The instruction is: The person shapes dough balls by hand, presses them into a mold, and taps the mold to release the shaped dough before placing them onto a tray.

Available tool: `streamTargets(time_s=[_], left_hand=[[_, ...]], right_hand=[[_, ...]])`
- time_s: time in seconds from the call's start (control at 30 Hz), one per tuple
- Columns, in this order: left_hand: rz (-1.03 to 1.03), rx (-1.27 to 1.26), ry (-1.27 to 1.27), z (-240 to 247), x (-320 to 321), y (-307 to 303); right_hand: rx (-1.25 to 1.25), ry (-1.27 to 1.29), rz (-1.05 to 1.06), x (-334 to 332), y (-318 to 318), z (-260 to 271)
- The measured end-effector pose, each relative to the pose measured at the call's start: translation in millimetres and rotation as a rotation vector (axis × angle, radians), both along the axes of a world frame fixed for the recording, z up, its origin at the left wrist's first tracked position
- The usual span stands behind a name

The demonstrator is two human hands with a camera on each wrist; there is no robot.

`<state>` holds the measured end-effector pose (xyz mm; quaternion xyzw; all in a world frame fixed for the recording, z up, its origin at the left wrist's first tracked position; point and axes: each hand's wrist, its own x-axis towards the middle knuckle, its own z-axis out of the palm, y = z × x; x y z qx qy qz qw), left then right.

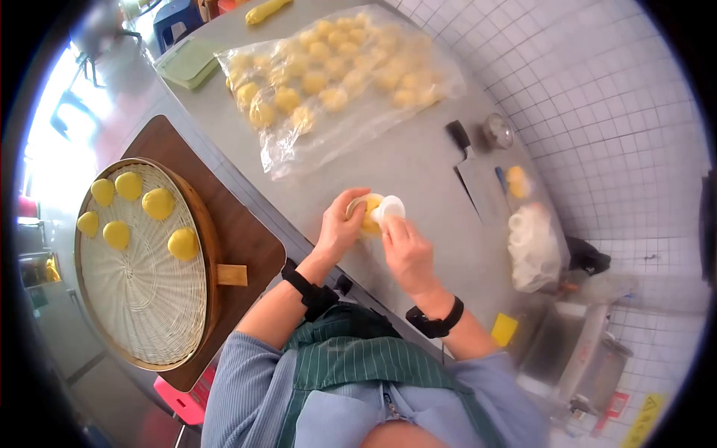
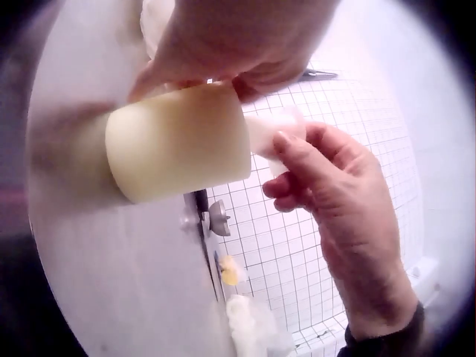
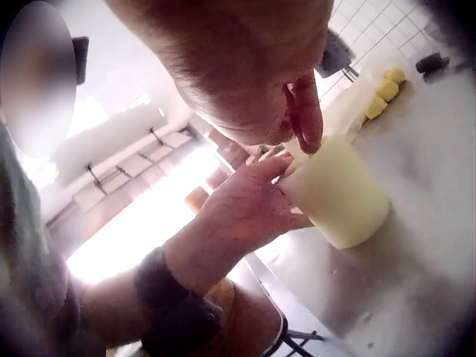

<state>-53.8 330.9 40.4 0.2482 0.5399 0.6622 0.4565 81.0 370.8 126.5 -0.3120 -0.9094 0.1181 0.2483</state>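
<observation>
A pale yellow cylinder (image 2: pixel 182 141), also in the right wrist view (image 3: pixel 343 195), is gripped at its upper end by my left hand (image 1: pixel 340 228), its fingers curled round the rim. From above, its mouth (image 1: pixel 370 225) shows yellow inside. My right hand (image 1: pixel 410 260) pinches a white round piece (image 1: pixel 392 207) between thumb and fingers, at the edge of that mouth. The piece's lower part is hidden, so I cannot tell how deep it reaches. Both hands are above the grey table near its front edge.
A woven round tray (image 1: pixel 134 299) with several yellow dough pieces (image 1: pixel 157 203) stands at left on a brown board (image 1: pixel 250 257). Clear plastic (image 1: pixel 299 153) covers more dough farther back. A cleaver (image 1: pixel 478 179), a metal jar (image 1: pixel 497 131) and a white bag (image 1: pixel 534 254) lie toward the tiled wall.
</observation>
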Motion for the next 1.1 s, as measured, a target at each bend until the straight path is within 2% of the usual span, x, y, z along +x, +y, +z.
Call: streamTargets(time_s=[0.17,0.23,0.37,0.43,0.47,0.53,0.57,0.63,0.77,0.87,0.93,1.0,1.1], left_hand=[[0.004,-0.019,0.100,5,-1,1],[-0.049,-0.034,0.055,13,-4,-1],[-0.140,-0.005,-0.076,20,-19,-10],[-0.219,0.080,-0.206,15,-28,-21],[-0.199,0.090,-0.211,12,-29,-19],[-0.256,0.072,0.493,6,-25,-24],[-0.228,0.064,0.635,6,-19,-20],[-0.209,0.058,0.646,6,-12,-14],[-0.135,0.063,0.614,-3,-4,-13],[-0.084,0.148,0.598,1,-7,-11],[-0.050,0.198,0.592,-4,-6,-7],[-0.048,0.135,0.664,-11,0,-10],[-0.002,0.147,0.636,-13,5,-5]], right_hand=[[-0.058,-0.163,0.121,-4,17,1],[-0.055,-0.267,0.162,-5,18,-2],[-0.025,-0.281,0.172,-3,23,7],[-0.287,-0.171,0.187,-4,29,24],[-0.279,-0.182,0.205,-13,36,30],[-0.328,0.045,-0.083,-37,50,40],[-0.330,0.037,-0.086,-47,54,22],[-0.255,0.082,-0.105,-73,61,-19],[-0.311,-0.095,-0.112,-69,48,-38],[-0.344,-0.125,-0.037,-73,53,-32],[-0.260,-0.226,0.098,-75,54,-30],[-0.256,-0.261,0.102,-80,53,-28],[-0.244,-0.280,0.081,-81,51,-30]])
